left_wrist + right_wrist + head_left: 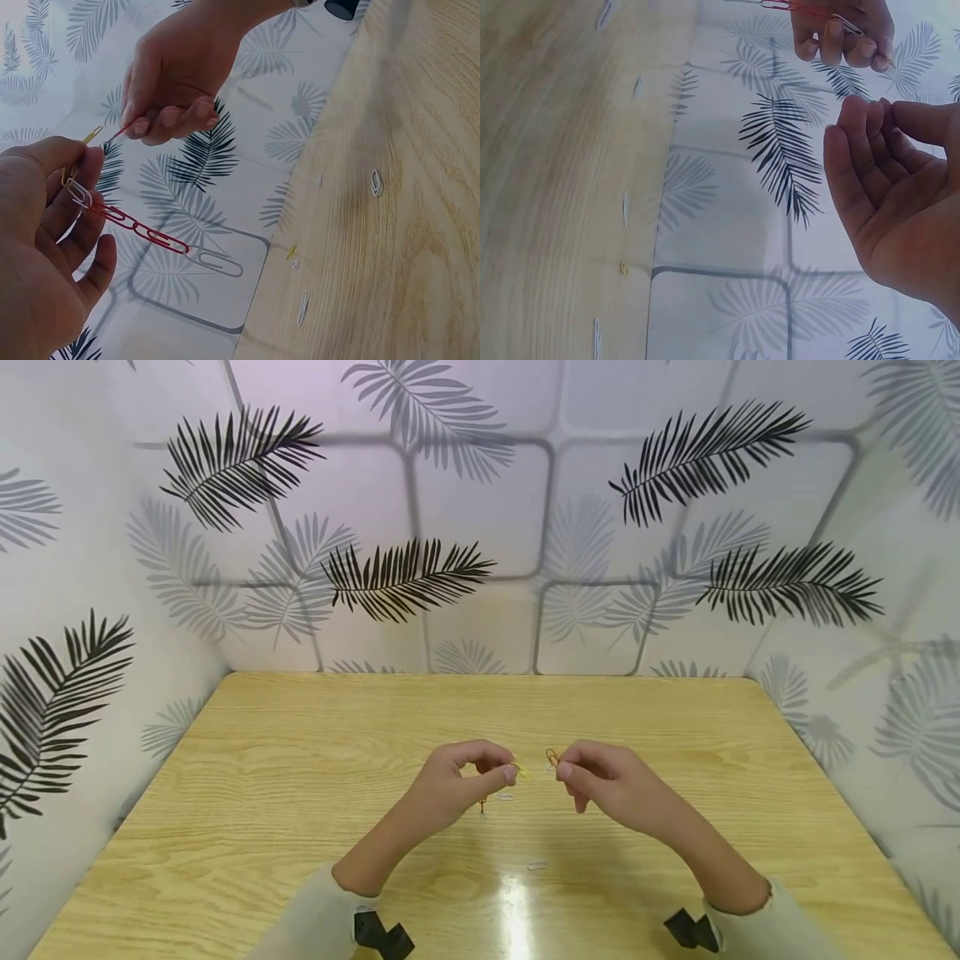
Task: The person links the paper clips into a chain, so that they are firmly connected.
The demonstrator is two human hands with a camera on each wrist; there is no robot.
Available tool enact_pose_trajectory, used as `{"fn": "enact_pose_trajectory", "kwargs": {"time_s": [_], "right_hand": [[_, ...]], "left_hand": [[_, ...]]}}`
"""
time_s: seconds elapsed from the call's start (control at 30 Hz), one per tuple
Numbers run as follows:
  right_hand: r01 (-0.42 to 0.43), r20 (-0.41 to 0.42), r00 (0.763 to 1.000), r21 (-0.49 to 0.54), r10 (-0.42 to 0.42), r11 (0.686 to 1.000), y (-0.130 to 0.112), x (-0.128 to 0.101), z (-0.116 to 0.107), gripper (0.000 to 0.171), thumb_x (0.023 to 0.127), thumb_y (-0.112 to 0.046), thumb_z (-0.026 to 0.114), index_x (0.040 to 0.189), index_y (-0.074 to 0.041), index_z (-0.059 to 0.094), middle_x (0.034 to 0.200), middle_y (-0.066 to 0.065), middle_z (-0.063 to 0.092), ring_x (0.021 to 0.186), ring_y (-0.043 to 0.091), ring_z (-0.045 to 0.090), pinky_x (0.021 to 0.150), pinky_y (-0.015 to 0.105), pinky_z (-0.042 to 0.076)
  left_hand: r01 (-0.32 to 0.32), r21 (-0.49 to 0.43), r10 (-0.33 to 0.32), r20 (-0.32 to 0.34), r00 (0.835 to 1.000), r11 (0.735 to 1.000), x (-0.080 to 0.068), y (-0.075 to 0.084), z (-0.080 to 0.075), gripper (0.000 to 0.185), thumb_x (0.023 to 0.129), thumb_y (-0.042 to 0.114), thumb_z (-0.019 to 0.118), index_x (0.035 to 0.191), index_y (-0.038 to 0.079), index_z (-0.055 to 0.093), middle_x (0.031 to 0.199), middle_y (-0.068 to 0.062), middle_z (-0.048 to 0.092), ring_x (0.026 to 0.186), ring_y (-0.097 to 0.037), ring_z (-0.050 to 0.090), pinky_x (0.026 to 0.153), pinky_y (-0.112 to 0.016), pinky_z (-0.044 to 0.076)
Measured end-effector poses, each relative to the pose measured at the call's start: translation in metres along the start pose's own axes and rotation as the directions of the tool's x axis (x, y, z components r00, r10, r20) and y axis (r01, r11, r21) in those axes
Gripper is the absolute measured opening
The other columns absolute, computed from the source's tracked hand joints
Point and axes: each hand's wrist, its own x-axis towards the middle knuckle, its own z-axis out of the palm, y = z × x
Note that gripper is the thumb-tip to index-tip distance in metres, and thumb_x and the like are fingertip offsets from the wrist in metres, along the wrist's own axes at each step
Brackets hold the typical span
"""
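Note:
My left hand pinches a yellow paper clip between thumb and forefinger, its tip poking out toward the other hand. From it hangs a chain of paper clips: a white one, red ones, then a white one at the end. Facing it, a short distance to the right, my right hand holds a red-orange paper clip at its thumb and fingertips. The two hands are apart, raised over the table. In the right wrist view the fingers hide most of that clip.
Loose white paper clips lie on the wooden table beneath and in front of the hands. A small yellow clip is also there in the left wrist view. Leaf-patterned walls stand behind the table and at its sides.

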Motion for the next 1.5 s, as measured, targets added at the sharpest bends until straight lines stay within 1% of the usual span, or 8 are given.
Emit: {"fn": "enact_pose_trajectory", "kwargs": {"time_s": [0.27, 0.4, 0.57, 0.73, 0.9, 1.07, 1.3, 1.5], "right_hand": [[-0.026, -0.017, 1.000, 0.014, 0.026, 1.000, -0.010, 0.007, 0.001, 0.017, 0.104, -0.026, 0.059, 0.099, -0.013, 0.069, 0.070, 0.005, 0.060, 0.062, 0.020, 0.061, 0.055, 0.029, 0.044], [0.014, -0.039, 0.999, 0.013, -0.014, 1.000, -0.010, 0.004, 0.001, 0.016, 0.105, -0.020, 0.056, 0.097, -0.012, 0.067, 0.069, 0.006, 0.059, 0.063, 0.019, 0.062, 0.053, 0.029, 0.044], [0.057, 0.022, 0.998, 0.066, -0.059, 0.996, -0.013, 0.001, 0.001, 0.020, 0.107, -0.015, 0.051, 0.092, -0.009, 0.063, 0.066, 0.009, 0.057, 0.059, 0.021, 0.057, 0.054, 0.031, 0.042], [0.025, 0.109, 0.993, 0.148, -0.041, 0.989, -0.018, 0.001, 0.001, 0.024, 0.107, -0.016, 0.049, 0.089, -0.005, 0.061, 0.062, 0.017, 0.046, 0.053, 0.022, 0.051, 0.059, 0.032, 0.047], [-0.002, 0.157, 0.987, 0.194, -0.029, 0.981, -0.018, 0.003, 0.002, 0.026, 0.107, -0.017, 0.049, 0.087, -0.002, 0.060, 0.063, 0.019, 0.041, 0.052, 0.023, 0.047, 0.062, 0.033, 0.048], [-0.040, 0.184, 0.983, 0.227, -0.002, 0.973, -0.017, 0.004, 0.003, 0.029, 0.107, -0.019, 0.050, 0.087, 0.000, 0.057, 0.064, 0.016, 0.041, 0.053, 0.022, 0.048, 0.066, 0.034, 0.049], [-0.079, 0.183, 0.983, 0.255, 0.032, 0.964, -0.016, 0.004, 0.004, 0.029, 0.106, -0.022, 0.052, 0.086, 0.000, 0.055, 0.065, 0.004, 0.045, 0.055, 0.022, 0.051, 0.071, 0.036, 0.048], [-0.049, 0.124, 0.992, 0.236, 0.020, 0.971, -0.014, 0.003, 0.003, 0.025, 0.105, -0.022, 0.054, 0.090, -0.003, 0.060, 0.065, 0.005, 0.051, 0.060, 0.025, 0.056, 0.072, 0.037, 0.048]], "left_hand": [[-0.016, 0.016, 0.016, 0.003, 1.000, 1.000, 0.000, 0.003, 0.003, 0.012, 0.099, 0.024, 0.067, 0.106, 0.019, 0.074, 0.095, 0.003, 0.070, 0.087, -0.019, 0.059, 0.068, -0.029, 0.051], [-0.039, 0.039, 0.038, 0.003, 0.999, 0.998, 0.001, 0.003, 0.005, 0.012, 0.099, 0.024, 0.067, 0.107, 0.019, 0.074, 0.096, 0.003, 0.070, 0.086, -0.018, 0.058, 0.070, -0.029, 0.051], [-0.110, 0.070, 0.111, -0.013, 0.994, 0.991, 0.000, 0.004, 0.008, 0.012, 0.099, 0.021, 0.066, 0.107, 0.017, 0.075, 0.095, 0.002, 0.070, 0.083, -0.014, 0.059, 0.063, -0.027, 0.052], [-0.227, 0.130, 0.232, -0.022, 0.972, 0.965, 0.000, 0.003, 0.009, 0.010, 0.099, 0.017, 0.067, 0.104, 0.015, 0.075, 0.092, 0.002, 0.069, 0.077, -0.010, 0.058, 0.058, -0.026, 0.051], [-0.321, 0.209, 0.331, -0.016, 0.944, 0.924, 0.002, 0.000, 0.009, 0.008, 0.097, 0.013, 0.069, 0.101, 0.012, 0.075, 0.091, 0.002, 0.070, 0.076, -0.006, 0.057, 0.065, -0.023, 0.051], [-0.324, 0.187, 0.334, -0.023, 0.942, 0.927, 0.001, -0.001, 0.009, 0.010, 0.096, 0.011, 0.069, 0.101, 0.007, 0.076, 0.091, -0.002, 0.071, 0.075, -0.007, 0.059, 0.054, -0.022, 0.050], [-0.298, 0.170, 0.312, -0.062, 0.948, 0.939, -0.001, 0.001, 0.009, 0.011, 0.095, 0.011, 0.070, 0.103, 0.006, 0.076, 0.093, -0.003, 0.072, 0.076, -0.008, 0.059, 0.064, -0.024, 0.052], [-0.253, 0.106, 0.264, -0.099, 0.960, 0.962, -0.003, 0.002, 0.009, 0.012, 0.096, 0.013, 0.070, 0.105, 0.010, 0.076, 0.095, -0.001, 0.071, 0.075, -0.010, 0.056, 0.057, -0.025, 0.050]]}}
